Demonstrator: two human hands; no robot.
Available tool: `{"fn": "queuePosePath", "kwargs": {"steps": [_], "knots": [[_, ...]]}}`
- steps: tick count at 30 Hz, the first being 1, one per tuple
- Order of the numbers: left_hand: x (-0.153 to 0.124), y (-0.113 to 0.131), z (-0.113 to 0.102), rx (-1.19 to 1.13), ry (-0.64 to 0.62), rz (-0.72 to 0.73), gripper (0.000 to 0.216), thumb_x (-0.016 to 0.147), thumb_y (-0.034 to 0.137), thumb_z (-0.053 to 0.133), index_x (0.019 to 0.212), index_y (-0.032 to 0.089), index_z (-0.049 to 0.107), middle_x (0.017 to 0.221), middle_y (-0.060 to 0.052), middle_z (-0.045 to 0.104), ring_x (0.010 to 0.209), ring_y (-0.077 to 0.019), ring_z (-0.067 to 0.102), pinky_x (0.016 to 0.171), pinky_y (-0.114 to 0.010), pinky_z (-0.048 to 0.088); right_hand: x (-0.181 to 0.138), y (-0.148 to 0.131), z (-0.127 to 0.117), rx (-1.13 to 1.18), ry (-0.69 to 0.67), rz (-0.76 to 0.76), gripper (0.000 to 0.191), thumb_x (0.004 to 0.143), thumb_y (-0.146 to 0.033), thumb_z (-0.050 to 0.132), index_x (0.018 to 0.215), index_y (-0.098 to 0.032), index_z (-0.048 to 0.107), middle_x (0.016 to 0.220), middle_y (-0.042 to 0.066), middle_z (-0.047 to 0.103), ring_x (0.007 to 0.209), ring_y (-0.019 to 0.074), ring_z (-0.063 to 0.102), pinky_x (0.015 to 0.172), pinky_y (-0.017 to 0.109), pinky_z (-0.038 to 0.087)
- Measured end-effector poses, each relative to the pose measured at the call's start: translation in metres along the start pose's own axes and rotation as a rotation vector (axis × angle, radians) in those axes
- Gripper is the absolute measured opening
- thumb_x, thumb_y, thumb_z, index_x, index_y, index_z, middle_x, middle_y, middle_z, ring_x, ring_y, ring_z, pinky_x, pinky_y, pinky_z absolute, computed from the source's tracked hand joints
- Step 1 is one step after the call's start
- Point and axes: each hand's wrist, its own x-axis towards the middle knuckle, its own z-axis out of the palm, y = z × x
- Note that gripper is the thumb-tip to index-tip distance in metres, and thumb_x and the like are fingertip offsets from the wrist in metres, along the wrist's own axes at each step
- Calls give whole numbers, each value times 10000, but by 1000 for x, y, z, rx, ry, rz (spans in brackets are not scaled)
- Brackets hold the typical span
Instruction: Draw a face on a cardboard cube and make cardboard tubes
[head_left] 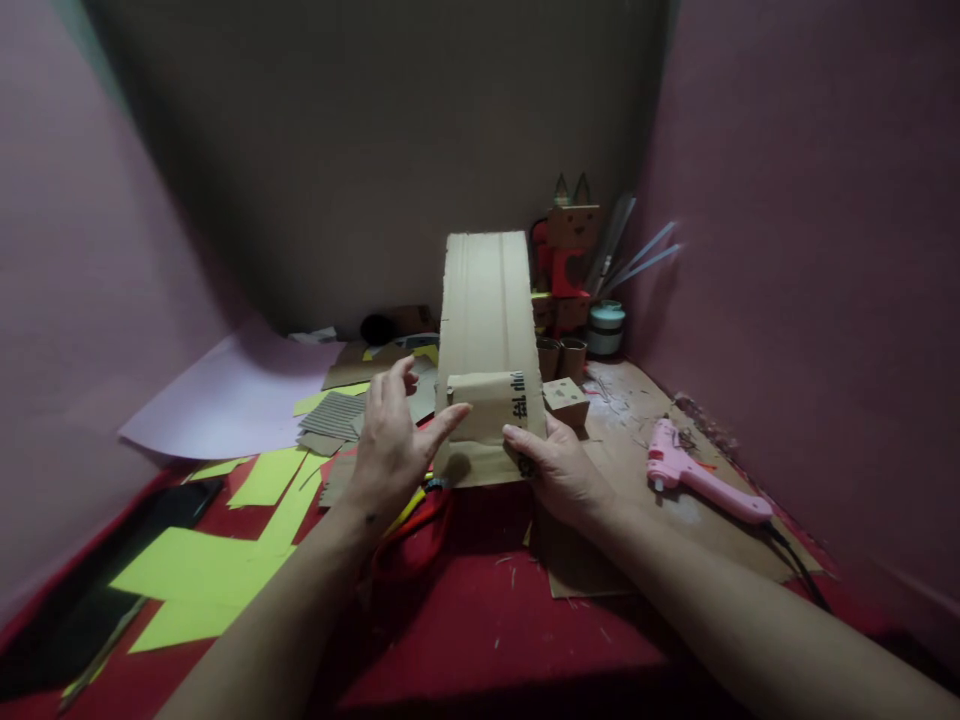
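Observation:
A long strip of cardboard (486,305) is held up in front of me, its far end raised. Across its near part lies a smaller cardboard piece (478,405) with dark printing at its right side; whether the two are joined I cannot tell. My right hand (568,468) grips the strip's right edge, thumb on top and fingers hidden behind. At the left edge, my left hand (396,432) has its fingers apart and its thumb stretched over the smaller piece. Below my left hand, red-and-yellow handles (412,522) are partly covered.
A pink glue gun (697,475) lies on a cardboard sheet (645,540) at right. Yellow paper pieces (202,570), corrugated scraps (330,418) and a white sheet (232,395) spread leftward. Behind stand a cardboard figure (574,235), a lidded jar (606,330) and a small box (566,402).

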Motion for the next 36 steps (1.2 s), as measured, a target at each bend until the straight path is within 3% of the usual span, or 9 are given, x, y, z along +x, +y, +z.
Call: {"fn": "queuePosePath", "kwargs": {"steps": [3,6,11,17,22,30,36], "knots": [[5,-5,5,-406,-218,-389,686,677,465,763,1221,116,535,1053,-146,661,946,-281,634,791,-399,519,-2,4,1,0,-30,46,368,721,-251,756,1064,-190,638,999,61,723,940,223,669,935,396,480],[2,2,9,-670,-346,-522,496,652,396,772,1036,113,638,983,-127,715,818,-240,663,701,-340,528,-2,7,2,13,-67,77,390,720,-282,768,1077,-196,637,997,64,728,932,236,678,890,405,512],[1,5,9,-618,-307,-481,381,663,325,760,976,120,685,976,-111,735,761,-210,655,653,-311,520,0,6,-1,19,-88,108,440,702,-303,787,1100,-194,634,1084,80,717,996,249,670,845,386,551],[2,-4,6,-626,-344,-393,263,744,346,708,901,135,706,905,-73,739,730,-176,646,621,-266,503,-1,4,-3,-18,-130,158,510,639,-218,815,1100,-190,600,1044,80,718,799,233,709,574,325,603],[2,-3,5,-620,-327,-408,276,727,347,736,904,137,708,894,-63,736,738,-172,647,642,-266,510,-2,2,-3,-38,-145,179,549,603,-170,834,1096,-172,592,975,71,722,713,193,704,576,296,608],[2,-7,9,-590,-324,-414,244,730,339,714,857,134,682,791,-47,705,679,-158,614,596,-257,483,-1,1,-4,-70,-117,183,570,619,-197,832,1130,-159,583,979,98,713,743,223,698,576,325,596],[-1,-6,9,-621,-310,-376,324,748,356,709,981,134,674,934,-77,725,810,-194,652,702,-293,518,-1,3,-7,-80,-138,162,556,671,-184,792,1180,-182,570,976,83,712,725,209,690,542,310,589]]}}
